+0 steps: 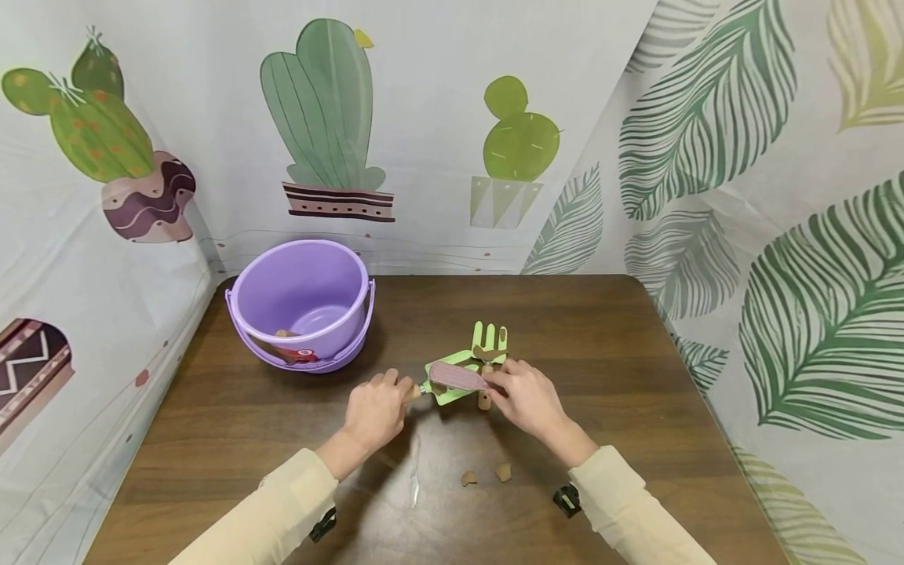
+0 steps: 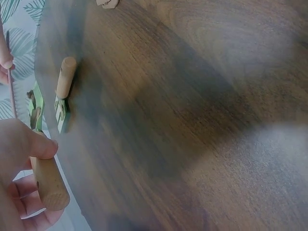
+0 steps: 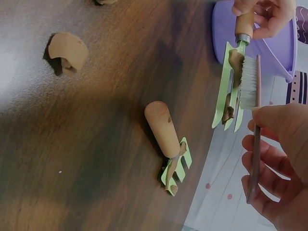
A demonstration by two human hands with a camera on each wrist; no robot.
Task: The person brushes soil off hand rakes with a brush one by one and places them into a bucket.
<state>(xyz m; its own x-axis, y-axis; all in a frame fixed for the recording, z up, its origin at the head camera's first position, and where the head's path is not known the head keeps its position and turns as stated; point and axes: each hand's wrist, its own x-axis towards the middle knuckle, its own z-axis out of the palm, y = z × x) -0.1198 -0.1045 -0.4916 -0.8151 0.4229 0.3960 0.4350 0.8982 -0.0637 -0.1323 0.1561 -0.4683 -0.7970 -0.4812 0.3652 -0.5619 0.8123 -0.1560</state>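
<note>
My left hand (image 1: 377,408) grips the wooden handle of a small green garden fork (image 3: 224,91) caked with brown soil. A brush (image 1: 455,377) with a pinkish-brown back is pinched in my right hand (image 1: 530,396). In the right wrist view its white bristles (image 3: 249,82) lie against the held fork's soiled tines. Beneath and behind the hands, a second green garden fork (image 3: 162,130) rests on the table, with brown soil on its tines too. In the head view the brush covers part of the held fork.
A purple bucket (image 1: 297,275) stands at the table's back left, its handle down at the front and a bit of brown material inside. Two brown clods (image 1: 503,472) (image 1: 469,477) lie on the wooden table (image 1: 600,337) nearer the front. Patterned cloth (image 1: 424,118) hangs behind.
</note>
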